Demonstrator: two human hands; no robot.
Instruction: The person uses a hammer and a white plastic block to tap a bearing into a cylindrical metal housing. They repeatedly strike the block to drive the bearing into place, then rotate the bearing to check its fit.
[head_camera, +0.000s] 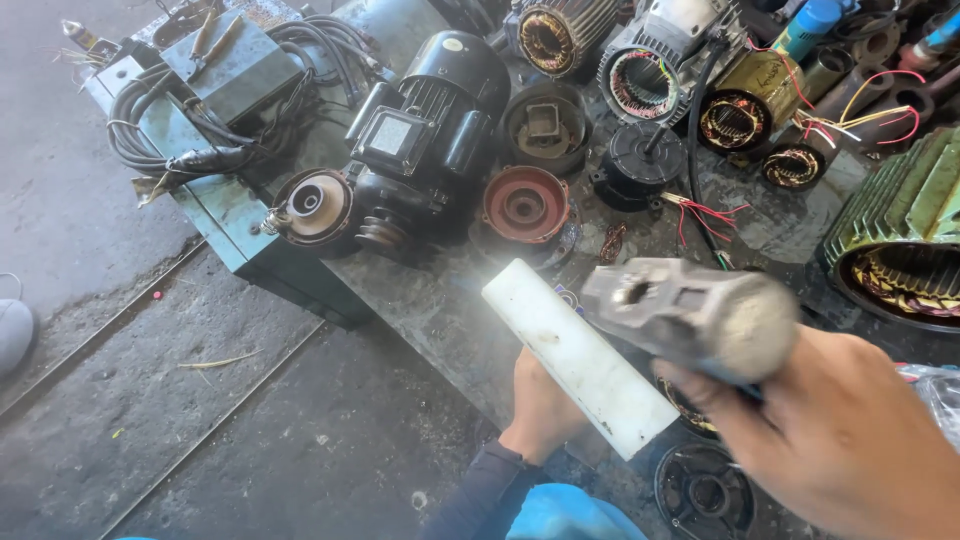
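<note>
Currently, left hand (540, 405) grips the white rod (578, 355); right hand (850, 440) grips the hammer (690, 312). Keep the rod steady and strike squarely.

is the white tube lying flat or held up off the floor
Held up. The left hand grips the white tube at its lower end, and it slants up and left above the motor parts. The right hand holds a hammer beside it.

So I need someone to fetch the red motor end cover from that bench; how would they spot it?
Find the big black motor mid-bench. Just right of it lies the red end cover, a round dish facing up. It is the only red-painted casting; its neighbours are black or grey.
</note>
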